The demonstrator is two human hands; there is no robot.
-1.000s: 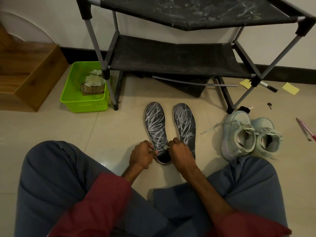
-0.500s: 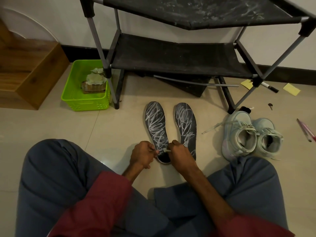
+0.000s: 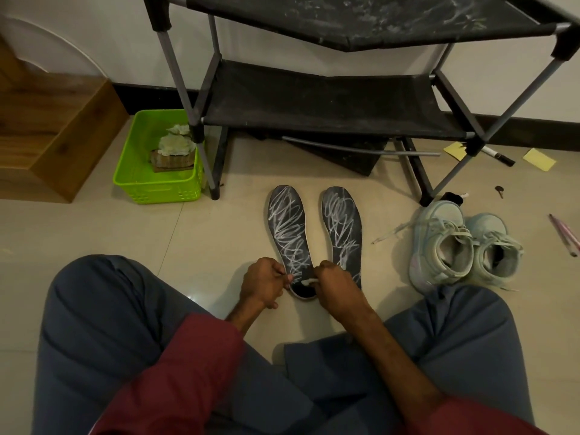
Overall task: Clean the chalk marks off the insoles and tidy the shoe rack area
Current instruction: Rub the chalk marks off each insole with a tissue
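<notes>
Green basket (image 3: 157, 191) stands at far left, just beside the leg of the shoe rack (image 3: 314, 98).

Left hand (image 3: 265, 285): fingers curled at the heel edge of the left insole (image 3: 288, 227), apparently pinning it to the floor.

Left insole: flat on the tile, long axis running away from the person toward the rack, heel nearest. Heel patch dark; scribbles cover the rest.

Right hand (image 3: 335, 285): pinching a small white wad (image 3: 309, 281) (cloth or tissue, too small to tell) on that heel. The hands are close together, heel between them.

Right insole (image 3: 343, 227): parallel, just beside the first, fully marked; the right hand is the nearer.

Assessment: wiping should travel forward along the long axis.

Sneakers (image 3: 464, 249) lie at far right.
</notes>
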